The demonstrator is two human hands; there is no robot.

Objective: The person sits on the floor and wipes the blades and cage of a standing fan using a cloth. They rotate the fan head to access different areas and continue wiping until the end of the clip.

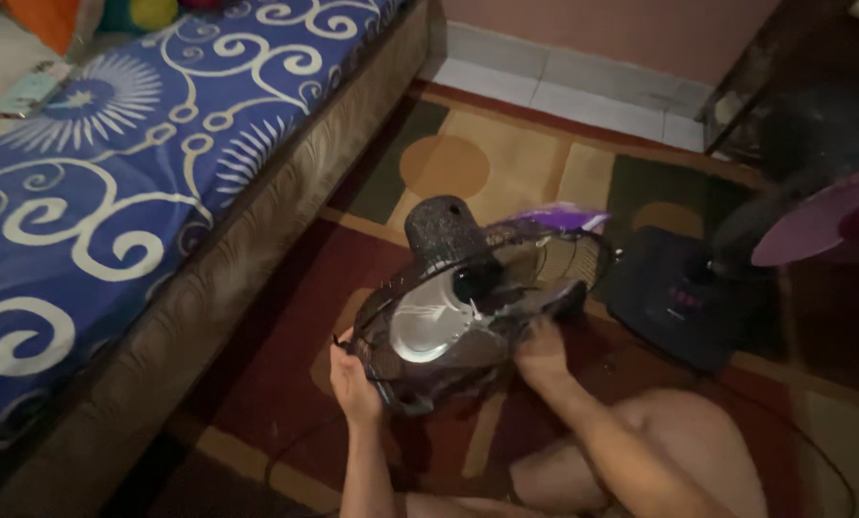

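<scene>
Both hands grip what I'm holding: left hand [354, 376] and right hand [541, 351] closed around the dark wire-grilled fan head [458, 321]; a loose grip could drop it onto the patterned carpet [285, 317].

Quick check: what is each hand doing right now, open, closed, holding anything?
Left hand: closed on the rim of the round black wire fan guard.
Right hand: gripping the same fan guard at its other side.

You're in a dim rm: patterned rug [506, 173] on floor, bed [113, 192] w/ blue swirl sheet at left, pink wall [621, 24], white baseboard tiles [583, 96].
</scene>
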